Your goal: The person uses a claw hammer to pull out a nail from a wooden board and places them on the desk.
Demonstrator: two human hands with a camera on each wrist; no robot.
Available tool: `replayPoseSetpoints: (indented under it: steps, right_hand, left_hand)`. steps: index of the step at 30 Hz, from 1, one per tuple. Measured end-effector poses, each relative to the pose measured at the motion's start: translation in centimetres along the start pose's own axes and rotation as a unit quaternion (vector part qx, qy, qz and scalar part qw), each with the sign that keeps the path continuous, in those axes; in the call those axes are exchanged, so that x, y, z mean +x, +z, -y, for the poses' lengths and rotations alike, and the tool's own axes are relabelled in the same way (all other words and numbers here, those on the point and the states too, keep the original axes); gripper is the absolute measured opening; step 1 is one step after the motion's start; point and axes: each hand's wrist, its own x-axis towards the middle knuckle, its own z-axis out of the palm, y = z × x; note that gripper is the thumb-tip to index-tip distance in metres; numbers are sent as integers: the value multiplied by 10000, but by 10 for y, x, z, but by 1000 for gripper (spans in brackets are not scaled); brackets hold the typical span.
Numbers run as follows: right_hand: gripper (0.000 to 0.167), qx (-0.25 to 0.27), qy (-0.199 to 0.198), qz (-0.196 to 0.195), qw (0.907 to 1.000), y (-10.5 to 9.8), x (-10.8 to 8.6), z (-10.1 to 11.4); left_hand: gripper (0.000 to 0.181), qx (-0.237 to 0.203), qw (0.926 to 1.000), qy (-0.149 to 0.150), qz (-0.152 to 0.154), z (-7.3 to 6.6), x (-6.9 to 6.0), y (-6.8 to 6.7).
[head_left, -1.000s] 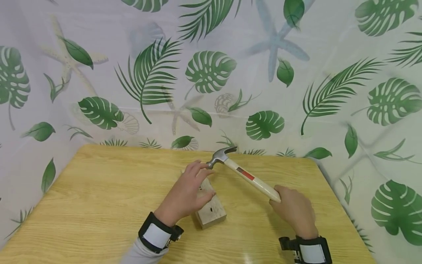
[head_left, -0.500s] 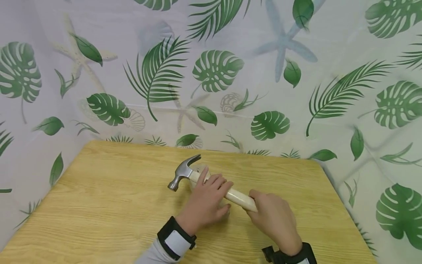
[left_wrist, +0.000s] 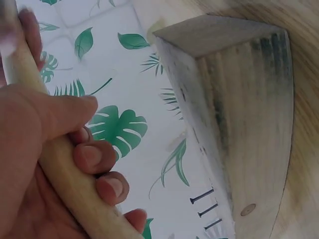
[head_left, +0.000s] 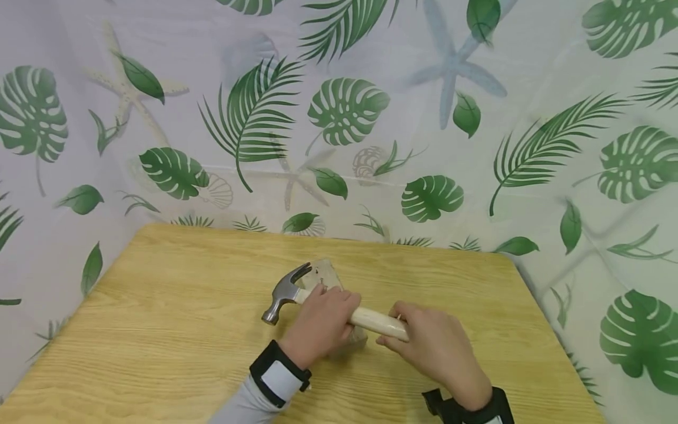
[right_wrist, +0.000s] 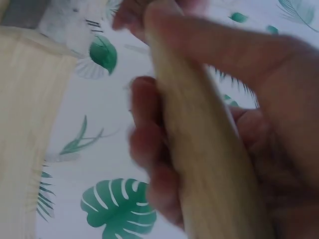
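A claw hammer [head_left: 285, 290] with a grey metal head and pale wooden handle is held level over the table, head to the left. My left hand [head_left: 324, 318] grips the handle behind the head, its fingers curled round it in the left wrist view. My right hand [head_left: 436, 344] holds the handle's end; in the blurred right wrist view its fingers lie around the handle [right_wrist: 204, 134]. Beneath the hammer and left hand lies a wooden block [head_left: 324, 272], partly hidden. Several nails [left_wrist: 204, 209] stick out of one face in the left wrist view.
The wooden table [head_left: 175, 330] has its back edge against a white wall cloth [head_left: 371, 123] printed with leaves and starfish. Black straps [head_left: 279, 374] with camera mounts sit on both wrists.
The hammer has moved left across the block. My left hand has left the block and closed round the handle. My right hand has shifted left with the handle's end.
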Motion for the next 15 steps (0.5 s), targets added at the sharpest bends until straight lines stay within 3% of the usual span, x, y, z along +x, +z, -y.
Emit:
replayPoseSetpoints:
  steps: [2,4,6,9,12,15]
  right_hand:
    - [24,274,-195,-517,9981,-7,0,0]
    - [16,464,-470,-1289,9895,-15,-2,-2]
    - [14,772,-653,-1987,9748,-22,-4,-6]
    - [34,1469,-855,-2609,9503,-28,-5,-14]
    - [53,2339,-798,-2575,9341,-28,-3,-18]
    - [56,3048,-670,-2315,9214,-25,-1,-14]
  left_hand:
    - [26,-209,9997,-89,132,2,0,-1]
    - [25,-425,9983,-259,286,4,1,-3]
    - [24,-783,9954,-444,335,7,2,-7]
    - [22,-1479,9848,-846,337,13,3,-14]
    - [19,-2350,9641,-1221,212,17,3,-20]
    - [20,-3308,9307,-1553,176,18,4,-25]
